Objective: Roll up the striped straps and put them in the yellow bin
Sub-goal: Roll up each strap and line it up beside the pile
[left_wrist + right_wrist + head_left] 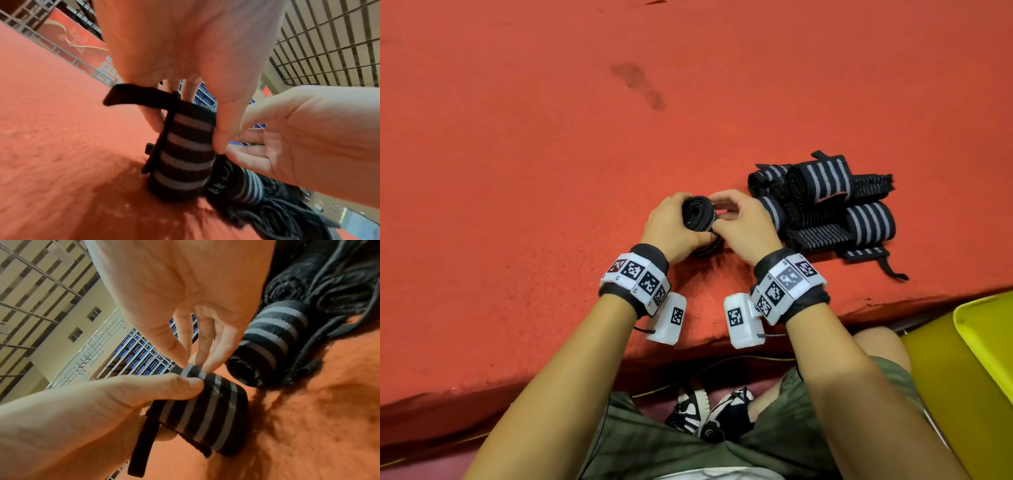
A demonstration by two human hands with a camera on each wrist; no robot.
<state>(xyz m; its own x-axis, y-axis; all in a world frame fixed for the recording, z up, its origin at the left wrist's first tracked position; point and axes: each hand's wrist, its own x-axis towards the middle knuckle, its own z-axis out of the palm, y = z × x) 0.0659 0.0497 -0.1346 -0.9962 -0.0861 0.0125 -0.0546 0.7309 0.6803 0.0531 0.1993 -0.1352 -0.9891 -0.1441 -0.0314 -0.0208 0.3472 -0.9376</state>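
Note:
A black strap with grey stripes, rolled into a cylinder, stands on end on the red mat between both hands. My left hand grips the roll with thumb in front and fingers behind; a black loop tab sticks out at its top. My right hand pinches the upper edge of the roll with its fingertips. To the right lies a pile of striped straps, some rolled, some loose. The yellow bin sits at the lower right, beyond the mat's edge.
The mat's near edge runs just in front of my knees, with my shoes below it. One rolled strap from the pile lies close to my right hand. The red mat stretches far to the left and ahead.

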